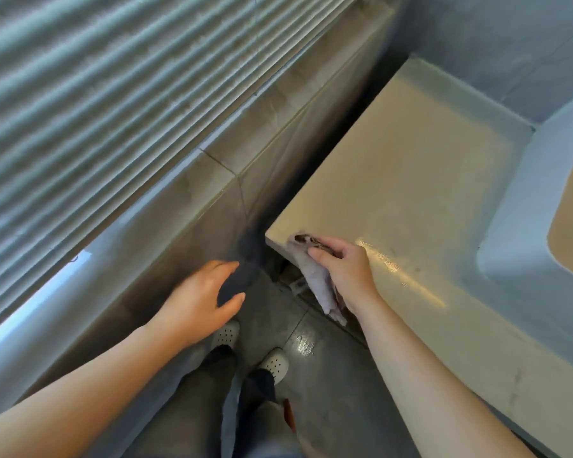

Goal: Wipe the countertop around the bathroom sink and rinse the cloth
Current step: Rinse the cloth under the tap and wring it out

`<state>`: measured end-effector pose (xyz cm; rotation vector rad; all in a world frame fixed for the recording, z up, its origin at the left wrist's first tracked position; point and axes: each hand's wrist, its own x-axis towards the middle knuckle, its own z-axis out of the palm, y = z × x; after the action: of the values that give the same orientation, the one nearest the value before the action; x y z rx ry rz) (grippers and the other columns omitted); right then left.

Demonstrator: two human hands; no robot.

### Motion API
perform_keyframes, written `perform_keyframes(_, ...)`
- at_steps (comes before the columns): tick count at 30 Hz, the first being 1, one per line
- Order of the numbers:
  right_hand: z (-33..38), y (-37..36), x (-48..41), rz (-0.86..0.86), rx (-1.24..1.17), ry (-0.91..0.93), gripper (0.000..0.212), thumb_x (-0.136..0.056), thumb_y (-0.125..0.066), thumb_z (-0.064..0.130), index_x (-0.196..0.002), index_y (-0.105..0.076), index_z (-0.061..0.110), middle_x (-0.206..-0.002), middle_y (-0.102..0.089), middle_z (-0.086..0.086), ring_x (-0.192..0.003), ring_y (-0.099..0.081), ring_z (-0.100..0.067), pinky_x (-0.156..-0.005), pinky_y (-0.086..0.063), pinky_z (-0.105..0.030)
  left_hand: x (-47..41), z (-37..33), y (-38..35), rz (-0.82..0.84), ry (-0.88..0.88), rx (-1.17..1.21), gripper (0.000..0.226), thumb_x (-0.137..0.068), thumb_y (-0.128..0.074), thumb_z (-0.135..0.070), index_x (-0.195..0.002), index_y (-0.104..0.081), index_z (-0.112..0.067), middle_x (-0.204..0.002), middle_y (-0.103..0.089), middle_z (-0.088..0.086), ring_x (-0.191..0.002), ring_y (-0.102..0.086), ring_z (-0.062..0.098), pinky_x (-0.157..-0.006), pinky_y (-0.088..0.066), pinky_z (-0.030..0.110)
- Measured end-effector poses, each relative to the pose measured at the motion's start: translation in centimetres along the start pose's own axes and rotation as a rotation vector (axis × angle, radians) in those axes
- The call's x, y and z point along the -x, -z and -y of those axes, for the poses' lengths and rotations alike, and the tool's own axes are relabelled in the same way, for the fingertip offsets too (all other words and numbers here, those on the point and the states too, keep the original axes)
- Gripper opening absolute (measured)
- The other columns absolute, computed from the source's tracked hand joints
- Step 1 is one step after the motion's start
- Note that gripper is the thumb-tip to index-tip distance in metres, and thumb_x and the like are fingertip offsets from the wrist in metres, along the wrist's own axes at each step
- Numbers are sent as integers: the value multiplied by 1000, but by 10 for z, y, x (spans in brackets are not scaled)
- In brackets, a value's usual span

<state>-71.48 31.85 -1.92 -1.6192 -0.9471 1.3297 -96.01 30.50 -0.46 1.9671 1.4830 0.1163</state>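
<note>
A pale cream countertop (411,180) fills the right half of the view, and the white sink (523,226) sits at its right edge. My right hand (343,271) grips a light grey cloth (315,279) at the countertop's near left corner. Part of the cloth lies on the corner and the rest hangs down over the front edge. My left hand (201,299) hovers over the floor to the left of the counter, fingers relaxed and spread, holding nothing.
A tiled ledge (166,206) under a window blind (96,94) runs along the left, with a narrow dark gap between it and the counter. Below are my legs and white shoes (273,363) on the grey tiled floor. A tiled wall (497,44) stands behind the counter.
</note>
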Motion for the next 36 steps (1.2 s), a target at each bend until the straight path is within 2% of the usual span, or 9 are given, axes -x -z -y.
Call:
perform_keyframes(4,26,59,39,-183,-119,11,24,-84,-66,3,-97,-73,23,-98,-74,2,-98,-68,-15,-89,-51,-30,-11,-38,9,-27,-137,-57,58,-89,-56,-43,-140,-41,-19,-134,-48,-6,-112,-53,11,-84,-45,20)
perform_keyframes(9,66,126,99,-404,-97,121,21,-86,-66,9,-96,-72,26,-95,-74,8,-96,-68,-7,-83,-49,-21,-40,-123,17,-1,-307,4,51,-90,-56,-42,-135,-46,-21,-128,-51,-7,-111,-53,9,-90,-47,26)
perform_keyframes(14,106,180,156,-453,-97,162,15,-90,-60,18,-93,-74,24,-94,-74,9,-92,-67,-4,-74,-48,-14,-57,-229,18,172,-429,268,39,-89,-57,-43,-124,-56,-27,-109,-62,-16,-95,-59,-2,-82,-48,16)
perform_keyframes(18,127,218,184,-513,-72,193,16,-90,-60,19,-94,-75,21,-94,-74,3,-91,-68,-11,-73,-51,-17,-62,-318,12,323,-591,463,35,-88,-60,-38,-120,-60,-24,-104,-67,-14,-94,-63,-1,-85,-51,21)
perform_keyframes(21,138,247,187,-591,-66,198,16,-91,-60,20,-92,-75,21,-92,-74,-1,-89,-69,-15,-75,-51,-26,-73,-365,6,467,-651,622,30,-86,-65,-33,-112,-65,-19,-102,-71,-1,-97,-67,13,-90,-52,35)
perform_keyframes(24,146,276,180,-666,-39,214,16,-91,-60,18,-92,-75,20,-91,-75,-1,-88,-69,-17,-77,-51,-29,-94,-396,-1,538,-669,665,31,-78,-67,-42,-98,-71,-18,-94,-72,7,-92,-68,25,-89,-54,42)
perform_keyframes(27,154,302,165,-716,6,207,16,-90,-61,16,-91,-75,22,-87,-75,2,-82,-69,-10,-70,-52,-21,-118,-426,-6,623,-675,600,25,-82,-67,-40,-92,-72,-18,-89,-72,3,-83,-67,15,-83,-55,33)
perform_keyframes(32,161,339,128,-820,37,191,14,-88,-63,9,-87,-74,19,-83,-75,7,-79,-69,-5,-70,-51,-17,-164,-464,-16,486,-754,435,15,-82,-70,-30,-74,-64,-19,-68,-58,-8,-65,-52,4,-62,-41,18)
perform_keyframes(36,149,378,108,-916,179,109,10,-86,-66,19,-90,-74,23,-87,-73,9,-84,-66,-6,-78,-54,-30,-201,-480,-27,363,-753,332,20,-80,-69,-27,-72,-56,-15,-62,-53,-7,-55,-44,3,-51,-35,14)
